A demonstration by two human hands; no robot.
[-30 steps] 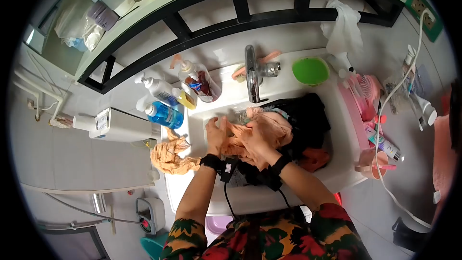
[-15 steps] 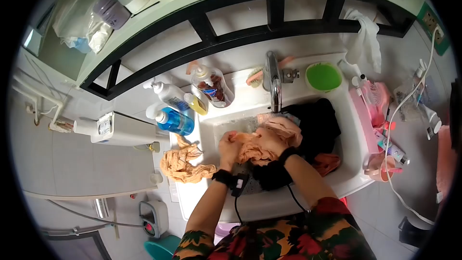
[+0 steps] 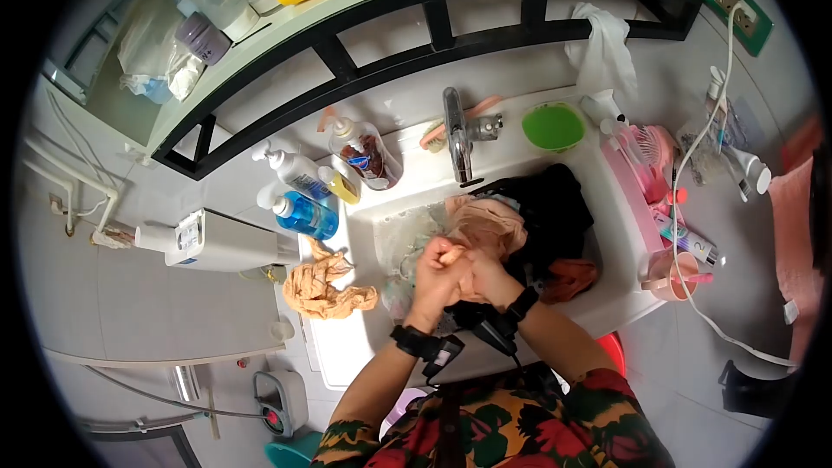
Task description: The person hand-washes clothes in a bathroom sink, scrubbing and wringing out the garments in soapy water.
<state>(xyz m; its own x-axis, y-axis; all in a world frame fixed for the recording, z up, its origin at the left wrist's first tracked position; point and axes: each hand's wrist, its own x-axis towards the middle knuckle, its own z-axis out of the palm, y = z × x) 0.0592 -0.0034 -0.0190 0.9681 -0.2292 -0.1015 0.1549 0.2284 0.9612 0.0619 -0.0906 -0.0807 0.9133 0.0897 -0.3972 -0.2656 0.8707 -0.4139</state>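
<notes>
Now both hands are pressed together: half a second ago we had a span of peach cloth showing between them, and only a scrap of that peach cloth point(image 3: 451, 256) shows at the fingers. For the handwork, we read that as the fabric going from spread to bunched.

Grip: our left hand point(image 3: 438, 277) and right hand point(image 3: 487, 279) are closed around the cloth, over the middle of the basin point(image 3: 351, 360). How much sits inside the fists we can't tell; the hands hide it.

Materials: peach cloth looks thin, limp and wet. Just beyond the fingers lies a pale pink garment point(image 3: 490, 224), soft folds, rounded heap; we can't tell whether it's joined to the held piece. Black fabric point(image 3: 555, 208) beside it is matte, flat-looking, few visible creases. Rust-orange cloth point(image 3: 570, 280) is crumpled near the right wall. Tan cloth point(image 3: 325, 286) sits on the left rim, finely wrinkled, twisted. Basin is smooth, glossy white; faucet point(image 3: 455, 126) is curved polished metal. We see bubbly water point(image 3: 406, 232) left of the pile.
</notes>
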